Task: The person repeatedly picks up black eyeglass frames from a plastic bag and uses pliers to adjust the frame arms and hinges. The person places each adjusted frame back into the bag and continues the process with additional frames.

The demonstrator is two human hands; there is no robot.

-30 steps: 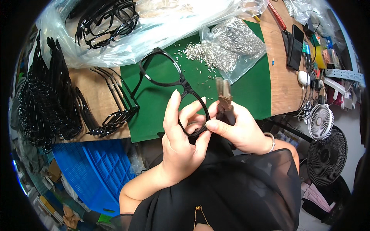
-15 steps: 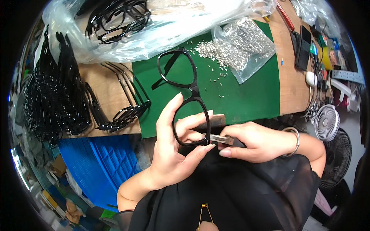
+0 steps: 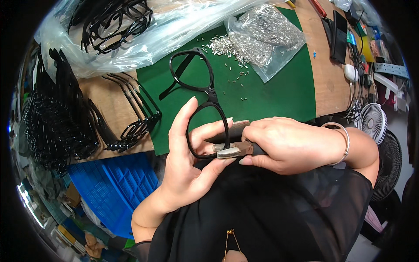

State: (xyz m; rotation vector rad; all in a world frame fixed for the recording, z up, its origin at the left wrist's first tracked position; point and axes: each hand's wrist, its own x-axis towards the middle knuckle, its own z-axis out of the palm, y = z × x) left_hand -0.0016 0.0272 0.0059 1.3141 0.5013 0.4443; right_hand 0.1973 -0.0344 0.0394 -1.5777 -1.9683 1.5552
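Left hand (image 3: 185, 170) is gripping black eyeglass frame (image 3: 212, 97) by its near rim; right hand (image 3: 283, 144) is clamping pliers (image 3: 235, 150), jaws sitting at that rim. Hands are working close together at the desk (image 3: 327, 94) edge. Beyond right hand, small clear bag (image 3: 271, 73) is holding silvery slivers, loose ones (image 3: 222, 46) lying beside it. Beyond left hand, big clear plastic (image 3: 113, 64) is carrying more black frames (image 3: 123, 32); can't tell if inside. Blue crate (image 3: 104, 187) is sitting left of left hand.
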